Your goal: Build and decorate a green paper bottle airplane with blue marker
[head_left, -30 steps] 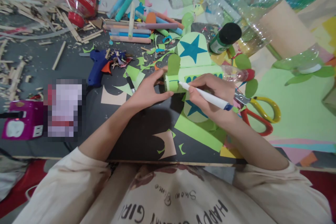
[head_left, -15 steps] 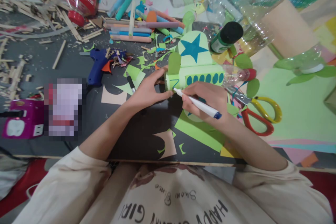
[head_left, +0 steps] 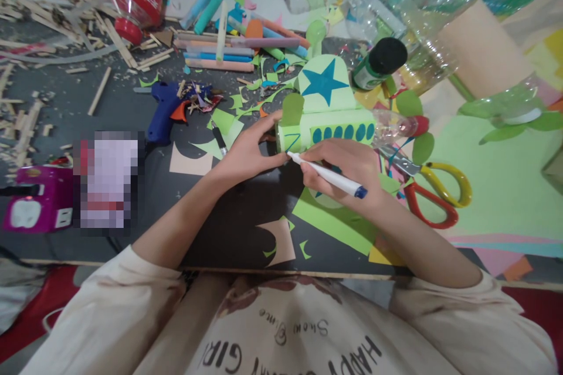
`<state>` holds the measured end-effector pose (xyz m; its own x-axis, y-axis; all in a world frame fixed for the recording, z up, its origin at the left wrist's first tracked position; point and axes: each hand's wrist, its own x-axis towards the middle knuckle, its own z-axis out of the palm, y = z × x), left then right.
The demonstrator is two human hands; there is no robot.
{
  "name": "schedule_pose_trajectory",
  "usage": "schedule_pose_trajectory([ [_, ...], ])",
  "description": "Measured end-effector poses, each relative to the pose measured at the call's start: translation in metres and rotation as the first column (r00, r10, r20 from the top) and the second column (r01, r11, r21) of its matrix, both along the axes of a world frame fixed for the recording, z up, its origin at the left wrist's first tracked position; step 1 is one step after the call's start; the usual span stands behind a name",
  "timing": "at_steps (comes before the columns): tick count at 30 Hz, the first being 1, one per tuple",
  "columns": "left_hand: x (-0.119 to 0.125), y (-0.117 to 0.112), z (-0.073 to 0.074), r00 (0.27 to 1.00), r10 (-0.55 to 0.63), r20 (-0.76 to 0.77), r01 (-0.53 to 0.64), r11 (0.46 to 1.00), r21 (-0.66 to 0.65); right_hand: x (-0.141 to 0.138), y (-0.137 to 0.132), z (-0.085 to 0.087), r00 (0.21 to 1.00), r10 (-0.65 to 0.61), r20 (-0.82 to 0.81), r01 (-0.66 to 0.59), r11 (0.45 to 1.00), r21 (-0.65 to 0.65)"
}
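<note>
A plastic bottle craft (head_left: 328, 120) shaped like a plane lies on its side, wrapped in pale green paper. Its upper wing carries a blue star (head_left: 324, 82), and a row of blue dots (head_left: 344, 132) runs along the body. My left hand (head_left: 246, 151) grips the bottle's left end between thumb and fingers. Pinched in my right hand (head_left: 349, 164) is a white marker (head_left: 334, 177) with a blue end. Its tip touches the green paper at the foot of a blue zigzag line (head_left: 292, 142), close to my left thumb. The lower wing is mostly hidden under my right hand.
Scissors (head_left: 448, 187) with red and yellow handles lie right of my right hand. A blue glue gun (head_left: 160, 111) and a black pen (head_left: 219, 136) are to the left. Several markers (head_left: 220, 55), a black-capped bottle (head_left: 380, 61) and paper scraps lie behind.
The marker tip has slid slightly left and down, making the blue line longer. My right hand shifted with it; my left hand and the bottle craft stay in place.
</note>
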<state>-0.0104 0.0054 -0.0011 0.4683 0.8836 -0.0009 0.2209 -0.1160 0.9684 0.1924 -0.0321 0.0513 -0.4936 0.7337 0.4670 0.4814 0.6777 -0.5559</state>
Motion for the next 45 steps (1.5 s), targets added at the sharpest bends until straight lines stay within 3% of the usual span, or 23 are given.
schedule_pose_trajectory([
  [7,-0.002,-0.003,0.003,0.998,0.021,-0.056,-0.024,0.998,-0.059,-0.003,0.001,0.003,0.963,-0.189,-0.194,0.156,0.972,-0.176],
  [11,-0.002,-0.003,0.002,0.997,0.022,-0.072,-0.026,0.998,-0.062,-0.004,0.0,-0.001,0.954,-0.225,-0.197,0.173,0.952,-0.25],
  [24,-0.001,-0.003,0.003,0.998,0.018,-0.054,-0.021,0.999,-0.043,-0.005,0.0,0.002,0.963,-0.212,-0.17,0.172,0.96,-0.221],
  [31,-0.002,-0.003,0.002,0.998,0.02,-0.058,-0.023,0.998,-0.053,-0.004,-0.002,0.008,0.973,-0.217,-0.08,0.187,0.943,-0.275],
  [45,-0.001,-0.002,0.001,0.999,0.017,-0.05,-0.018,1.0,-0.02,-0.002,-0.001,0.009,0.994,-0.093,-0.062,0.077,0.971,-0.226],
])
